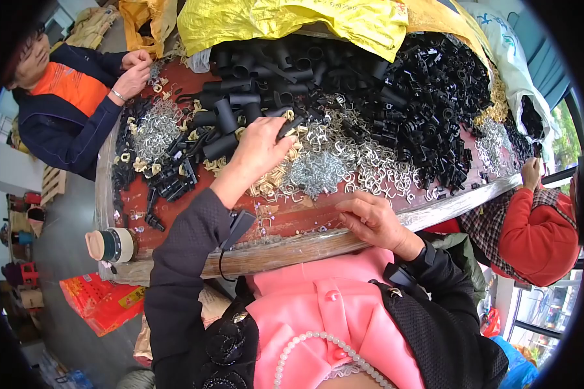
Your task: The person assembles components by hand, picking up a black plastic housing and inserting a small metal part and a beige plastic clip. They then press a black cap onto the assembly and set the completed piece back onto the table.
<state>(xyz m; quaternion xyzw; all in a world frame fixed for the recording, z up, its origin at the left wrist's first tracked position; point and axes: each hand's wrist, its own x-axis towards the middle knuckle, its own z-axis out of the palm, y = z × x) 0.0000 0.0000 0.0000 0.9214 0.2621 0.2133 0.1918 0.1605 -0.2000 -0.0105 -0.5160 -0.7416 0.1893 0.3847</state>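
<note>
My left hand (259,146) seems narrowed on a small black part (291,125) at its 2 o'clock. My right hand (370,220) is loosely curled at the desk's (298,245) 5 o'clock edge; whether it holds anything, I cannot tell. A slack pinch could lose the part; nudging the black tubes (226,117) at 11 o'clock could topple them.
</note>
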